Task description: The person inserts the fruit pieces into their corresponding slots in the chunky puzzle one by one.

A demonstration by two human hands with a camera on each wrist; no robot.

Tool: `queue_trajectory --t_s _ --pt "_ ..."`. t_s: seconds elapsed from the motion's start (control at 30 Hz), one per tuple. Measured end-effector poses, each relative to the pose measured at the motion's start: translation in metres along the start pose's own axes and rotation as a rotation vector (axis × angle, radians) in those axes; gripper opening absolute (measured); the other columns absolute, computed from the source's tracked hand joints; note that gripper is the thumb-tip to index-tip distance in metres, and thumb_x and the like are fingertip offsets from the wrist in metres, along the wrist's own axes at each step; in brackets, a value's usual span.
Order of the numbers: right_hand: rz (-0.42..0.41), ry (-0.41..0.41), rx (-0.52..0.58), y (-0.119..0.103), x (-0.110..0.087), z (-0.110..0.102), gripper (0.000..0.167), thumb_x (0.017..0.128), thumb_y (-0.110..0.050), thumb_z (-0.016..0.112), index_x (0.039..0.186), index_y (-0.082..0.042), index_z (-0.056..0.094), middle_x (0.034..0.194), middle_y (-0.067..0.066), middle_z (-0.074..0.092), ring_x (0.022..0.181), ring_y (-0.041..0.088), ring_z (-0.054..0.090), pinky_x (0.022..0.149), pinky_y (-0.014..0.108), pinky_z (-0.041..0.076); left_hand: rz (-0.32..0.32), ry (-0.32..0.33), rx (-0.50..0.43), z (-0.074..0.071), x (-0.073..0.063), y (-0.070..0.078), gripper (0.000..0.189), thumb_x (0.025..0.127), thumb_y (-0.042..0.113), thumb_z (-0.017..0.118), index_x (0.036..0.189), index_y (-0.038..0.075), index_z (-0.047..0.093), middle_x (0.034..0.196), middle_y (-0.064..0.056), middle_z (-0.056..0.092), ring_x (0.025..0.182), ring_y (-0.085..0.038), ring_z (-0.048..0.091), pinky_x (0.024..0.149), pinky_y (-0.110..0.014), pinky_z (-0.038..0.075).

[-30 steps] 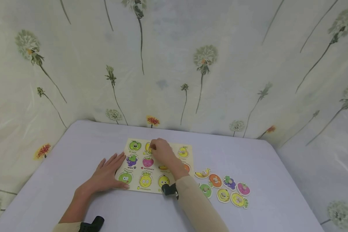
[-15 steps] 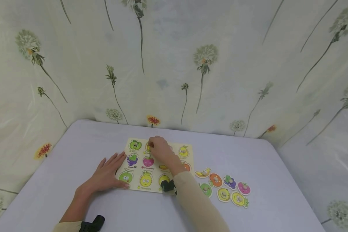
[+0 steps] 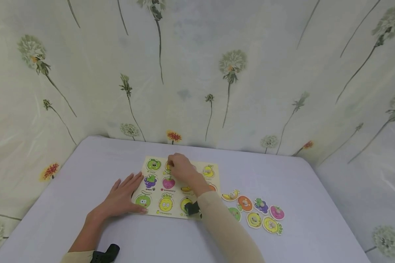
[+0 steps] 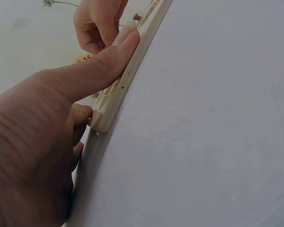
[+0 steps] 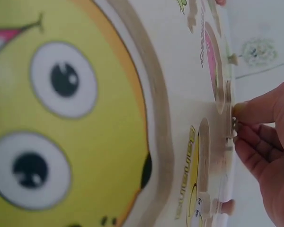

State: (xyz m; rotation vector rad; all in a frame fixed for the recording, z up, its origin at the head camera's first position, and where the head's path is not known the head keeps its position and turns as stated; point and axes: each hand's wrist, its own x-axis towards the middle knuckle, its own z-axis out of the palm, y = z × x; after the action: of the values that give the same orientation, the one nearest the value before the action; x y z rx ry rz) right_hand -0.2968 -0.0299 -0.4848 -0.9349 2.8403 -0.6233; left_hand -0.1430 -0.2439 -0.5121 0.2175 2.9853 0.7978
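Note:
A cream wooden fruit puzzle board (image 3: 216, 176) lies on the white table. My left hand (image 3: 120, 199) lies spread at its left side, fingertips against the edge. In the left wrist view, the left thumb (image 4: 111, 61) presses on top of the board rim (image 4: 114, 101). My right hand (image 3: 184, 170) is over the top row, pinching a yellow fruit puzzle piece (image 3: 167, 168) at the second spot; most of the piece is hidden under the fingers. The right wrist view shows thumb and fingers (image 5: 255, 111) closed together at the board's surface.
Several loose knobbed pieces lie right of the board: a banana (image 3: 230, 196), an orange (image 3: 245, 204), grapes (image 3: 261, 206), a strawberry (image 3: 277, 213), a pineapple (image 3: 272, 225) and others. A pear piece (image 3: 208, 171) and an apple piece (image 3: 153, 164) sit in the board's top corners.
My right hand has shifted slightly left and away over the same top-row spot. The left hand and the loose pieces stay in place.

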Motion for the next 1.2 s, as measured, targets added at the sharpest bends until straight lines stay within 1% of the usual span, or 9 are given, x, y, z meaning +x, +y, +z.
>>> queue_trajectory --t_s 0.13,0.3,0.4,0.53,0.67,0.8,0.97,1.2 --pt "-0.022 -0.040 -0.037 0.001 0.002 -0.003 0.009 0.099 -0.014 0.057 0.101 -0.014 0.066 0.092 -0.002 0.057 0.086 0.013 0.051 0.081 0.025 0.047 0.000 -0.003 0.003 0.000 0.000 0.001 0.123 0.063 0.065 0.082 0.157 0.008 0.027 0.166 -0.010 0.024 0.153 -0.039 0.018 0.119 -0.069 0.009" --pt "-0.090 -0.079 -0.103 0.003 0.005 -0.009 0.009 0.099 -0.013 0.057 0.100 -0.012 0.065 0.092 -0.002 0.058 0.086 0.013 0.051 0.080 0.024 0.047 -0.002 -0.008 0.000 0.000 0.001 0.002 0.122 0.063 0.064 0.083 0.157 0.008 0.027 0.166 -0.010 0.024 0.153 -0.039 0.017 0.119 -0.068 0.008" --pt "-0.126 -0.095 -0.131 0.003 0.006 -0.011 0.008 0.099 -0.012 0.057 0.094 -0.012 0.064 0.088 -0.002 0.056 0.083 0.013 0.050 0.077 0.024 0.045 -0.003 -0.012 0.000 0.000 0.002 0.003 0.122 0.064 0.064 0.082 0.157 0.008 0.027 0.166 -0.010 0.024 0.153 -0.039 0.017 0.120 -0.068 0.008" --pt "-0.154 -0.098 -0.142 0.005 0.008 -0.013 0.014 0.099 -0.011 0.056 0.086 -0.013 0.059 0.083 -0.001 0.052 0.079 0.012 0.048 0.072 0.023 0.041 -0.006 -0.022 -0.003 0.000 0.003 0.003 0.122 0.065 0.066 0.081 0.158 0.009 0.025 0.167 -0.009 0.022 0.154 -0.038 0.015 0.120 -0.068 0.007" --pt "-0.162 -0.104 -0.135 0.006 0.010 -0.013 0.017 0.099 -0.010 0.055 0.082 -0.013 0.057 0.081 -0.001 0.050 0.077 0.012 0.046 0.070 0.023 0.039 -0.007 -0.022 -0.007 0.000 0.003 0.004 0.122 0.065 0.064 0.082 0.158 0.009 0.026 0.167 -0.009 0.023 0.154 -0.038 0.016 0.120 -0.068 0.007" --pt "-0.159 -0.124 -0.113 0.007 0.011 -0.012 0.016 0.098 -0.009 0.056 0.083 -0.013 0.059 0.082 -0.001 0.052 0.077 0.012 0.047 0.070 0.023 0.040 -0.007 -0.016 -0.002 0.000 0.002 0.004 0.122 0.064 0.064 0.082 0.157 0.009 0.026 0.166 -0.010 0.023 0.154 -0.039 0.017 0.120 -0.068 0.008" --pt "-0.151 -0.121 -0.095 0.010 0.011 -0.009 0.016 0.097 -0.007 0.056 0.083 -0.013 0.061 0.083 -0.001 0.052 0.078 0.012 0.048 0.072 0.023 0.040 -0.006 -0.023 -0.010 0.000 0.002 0.003 0.123 0.063 0.065 0.082 0.158 0.009 0.026 0.167 -0.009 0.023 0.154 -0.039 0.016 0.119 -0.068 0.007" --pt "-0.135 -0.123 -0.106 0.003 0.011 -0.009 0.016 0.099 -0.008 0.055 0.085 -0.012 0.060 0.083 0.001 0.052 0.079 0.014 0.047 0.073 0.025 0.040 -0.013 -0.015 0.015 0.001 0.002 -0.001 0.124 0.062 0.069 0.080 0.158 0.011 0.026 0.167 -0.007 0.022 0.154 -0.038 0.017 0.120 -0.068 0.008"
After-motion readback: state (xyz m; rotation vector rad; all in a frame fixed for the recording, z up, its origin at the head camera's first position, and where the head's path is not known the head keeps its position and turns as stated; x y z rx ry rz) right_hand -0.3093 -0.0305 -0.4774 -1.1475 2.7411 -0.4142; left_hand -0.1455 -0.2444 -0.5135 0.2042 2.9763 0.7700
